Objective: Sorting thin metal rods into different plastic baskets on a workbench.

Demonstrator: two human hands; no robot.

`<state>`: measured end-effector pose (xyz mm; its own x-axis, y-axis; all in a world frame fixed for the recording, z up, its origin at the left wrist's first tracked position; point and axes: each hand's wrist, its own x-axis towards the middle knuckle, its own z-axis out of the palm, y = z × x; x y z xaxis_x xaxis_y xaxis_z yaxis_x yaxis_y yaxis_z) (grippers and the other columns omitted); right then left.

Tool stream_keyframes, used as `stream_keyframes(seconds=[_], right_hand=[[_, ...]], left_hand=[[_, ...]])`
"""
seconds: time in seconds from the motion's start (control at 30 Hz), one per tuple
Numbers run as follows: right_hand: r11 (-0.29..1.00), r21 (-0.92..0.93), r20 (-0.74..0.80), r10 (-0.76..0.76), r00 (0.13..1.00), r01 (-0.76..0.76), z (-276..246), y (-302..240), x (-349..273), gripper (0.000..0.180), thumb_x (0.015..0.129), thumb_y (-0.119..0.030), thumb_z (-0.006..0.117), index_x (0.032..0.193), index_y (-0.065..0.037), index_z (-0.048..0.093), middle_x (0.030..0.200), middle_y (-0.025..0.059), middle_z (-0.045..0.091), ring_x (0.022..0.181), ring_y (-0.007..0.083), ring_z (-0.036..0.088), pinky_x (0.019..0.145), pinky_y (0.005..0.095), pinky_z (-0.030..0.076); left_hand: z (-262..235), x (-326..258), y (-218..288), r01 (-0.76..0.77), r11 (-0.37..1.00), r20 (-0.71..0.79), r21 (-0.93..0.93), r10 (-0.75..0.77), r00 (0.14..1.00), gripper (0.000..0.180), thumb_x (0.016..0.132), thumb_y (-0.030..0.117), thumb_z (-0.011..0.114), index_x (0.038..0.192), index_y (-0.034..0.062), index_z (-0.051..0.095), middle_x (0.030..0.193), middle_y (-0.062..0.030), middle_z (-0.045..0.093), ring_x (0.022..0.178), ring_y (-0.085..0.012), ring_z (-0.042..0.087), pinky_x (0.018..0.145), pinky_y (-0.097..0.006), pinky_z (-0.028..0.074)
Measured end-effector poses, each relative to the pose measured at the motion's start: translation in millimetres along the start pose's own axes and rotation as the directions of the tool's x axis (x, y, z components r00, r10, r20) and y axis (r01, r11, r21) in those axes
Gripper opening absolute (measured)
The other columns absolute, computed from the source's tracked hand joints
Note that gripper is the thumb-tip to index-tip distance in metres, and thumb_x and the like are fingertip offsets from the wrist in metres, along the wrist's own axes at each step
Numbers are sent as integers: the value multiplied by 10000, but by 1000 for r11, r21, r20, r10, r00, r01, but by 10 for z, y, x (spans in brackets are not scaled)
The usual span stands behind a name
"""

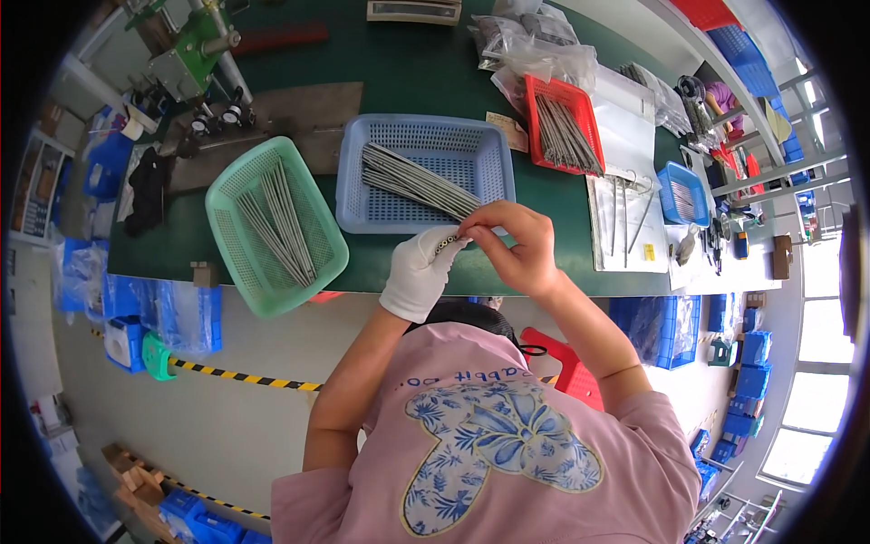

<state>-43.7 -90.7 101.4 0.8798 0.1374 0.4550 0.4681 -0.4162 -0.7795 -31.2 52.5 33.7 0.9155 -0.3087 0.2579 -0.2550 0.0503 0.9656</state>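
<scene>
My left hand (419,276), in a white glove, is closed around a row of small ring-like metal ends (447,243); whether these are loose rings or tube ends I cannot tell. Bare, my right hand (515,243) touches the row with thumb and forefinger pinched together. What lies between those fingertips is too small to make out. Just beyond both hands a blue basket (349,195) holds a bundle of thin grey metal rods (412,181), whose near ends reach toward my right fingers. A green basket (331,245) at the left holds more such rods (278,227).
A red basket (594,136) of rods stands at the right beside plastic bags (544,63). Papers with long metal pins (625,213) and a small blue basket (684,195) lie farther right. A green machine (190,68) stands at the far left on the green table (412,82).
</scene>
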Motion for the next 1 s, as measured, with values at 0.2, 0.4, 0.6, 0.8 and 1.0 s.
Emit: stream_keyframes(seconds=[0.2,0.4,0.6,0.8,1.0], right_hand=[[1000,-26,-3,14,1000,-14,-14,-12,32,69,737,58,586,795,22,598,743,103,618,659,190,609,599,264,481],[904,-364,142,-183,973,223,-70,-102,89,105,679,17,627,774,-18,596,706,93,607,580,235,576,523,296,448],[891,-363,154,-232,960,274,-41,-50,61,127,651,17,631,761,-30,589,705,87,608,566,248,568,510,311,441],[898,-350,106,-246,963,268,-23,-47,-1,131,660,23,626,776,-23,586,709,96,609,566,251,575,518,307,450],[889,-335,75,-306,949,313,-4,-8,-54,155,670,30,596,814,-16,564,729,76,591,546,234,574,462,299,457]], left_hand=[[19,2,17,-21,1000,-10,16,21,1000,147,793,28,601,931,-20,597,774,-70,613,675,-113,549,637,-231,443],[-25,9,55,72,995,38,68,-74,996,149,808,65,579,946,11,593,790,-114,617,654,-202,591,593,-274,456],[-9,6,41,-11,997,14,75,10,1000,163,798,54,577,956,14,594,800,-127,613,643,-233,580,585,-281,454],[-5,-20,59,50,997,33,63,-53,998,182,787,40,582,968,23,598,802,-126,618,641,-230,587,589,-284,462],[6,-17,60,-37,987,40,157,31,999,193,779,58,594,971,44,602,821,-142,621,684,-282,604,594,-311,475]])
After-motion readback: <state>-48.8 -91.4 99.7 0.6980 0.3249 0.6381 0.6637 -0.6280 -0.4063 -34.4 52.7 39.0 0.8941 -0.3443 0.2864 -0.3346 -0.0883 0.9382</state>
